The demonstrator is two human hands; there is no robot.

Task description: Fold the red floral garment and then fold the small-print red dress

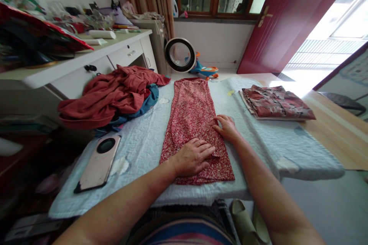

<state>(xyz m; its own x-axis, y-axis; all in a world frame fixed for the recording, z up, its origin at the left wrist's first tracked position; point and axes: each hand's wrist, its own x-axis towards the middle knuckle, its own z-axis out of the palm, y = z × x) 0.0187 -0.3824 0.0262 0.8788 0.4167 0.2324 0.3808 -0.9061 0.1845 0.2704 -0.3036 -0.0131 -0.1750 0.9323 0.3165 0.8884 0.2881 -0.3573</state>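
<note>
A red garment with a small pale floral print lies folded into a long strip in front of me, widening toward my side. My left hand rests flat on its near part, fingers stretched to the right. At the strip's right edge, my right hand touches the cloth with its fingertips, fingers apart. Beneath the garment is a light blue quilted cover. A heap of rust-red clothing sits to the left, with blue cloth under it. Folded patterned clothes form a stack on the right.
A phone lies face down at the near left. Beyond it stands a cluttered white desk. At the back are a washing machine with its round door open and a blue-orange toy. Green slippers are on the floor.
</note>
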